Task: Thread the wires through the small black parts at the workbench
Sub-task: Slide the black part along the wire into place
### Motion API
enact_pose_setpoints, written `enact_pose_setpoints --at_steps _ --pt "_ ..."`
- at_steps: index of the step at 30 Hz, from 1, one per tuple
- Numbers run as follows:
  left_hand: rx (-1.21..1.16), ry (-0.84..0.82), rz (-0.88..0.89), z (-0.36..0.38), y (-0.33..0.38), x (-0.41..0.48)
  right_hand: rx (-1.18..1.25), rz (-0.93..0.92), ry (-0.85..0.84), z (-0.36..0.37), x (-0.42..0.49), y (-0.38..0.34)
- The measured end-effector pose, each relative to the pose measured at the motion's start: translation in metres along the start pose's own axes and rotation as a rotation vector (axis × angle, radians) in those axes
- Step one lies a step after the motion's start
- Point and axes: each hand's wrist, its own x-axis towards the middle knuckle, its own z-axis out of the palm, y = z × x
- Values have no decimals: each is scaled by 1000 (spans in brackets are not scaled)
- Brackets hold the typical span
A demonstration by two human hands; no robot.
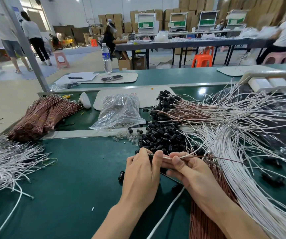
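Your left grip [141, 173] pinches a small black part [150, 155] between thumb and fingertips, its other fingers curled. Your right grip [193, 171] is pressed together on the held wires [207, 156], a pale one and a thin brown one. They run straight from the part's end, through your right fingertips, and trail off to the right. Both grips meet just above the green bench [69, 187], almost touching each other.

Just behind your fingers lies the heap of black parts [163, 138], with a scatter of small clear pieces [128, 137] at its left edge. One loose black part [121, 175] lies on the bench beside your left wrist. A sheaf of brown wires [206, 221] runs under your right forearm, and a fan of white wires [242, 152] spreads beside it to the right. A white cable [164, 213] crosses the bench between your forearms.

Farther back, wires already carrying black parts [166, 104] lie in a pile, ends pointing left. Left of them is a clear plastic bag [119, 111] resting partly on a white mat [147, 95]; the mat bears a red mark too faint to read. At the far left lie brown wire bundles [43, 114] tied with yellow bands, and nearer you more white wires [5, 161]. A water bottle [106, 57] stands on the far bench; its blue label is too small to read.
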Motion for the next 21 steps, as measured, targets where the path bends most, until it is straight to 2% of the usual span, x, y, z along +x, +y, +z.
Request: enact_pose_setpoints --at_steps 6,21 --pt "-117 -21 -35 -3 -1 -2 109 43 -26 2 -1 -3" --pt "-125 -10 -7 -3 -1 -3 141 72 -64 -1 -2 -3"
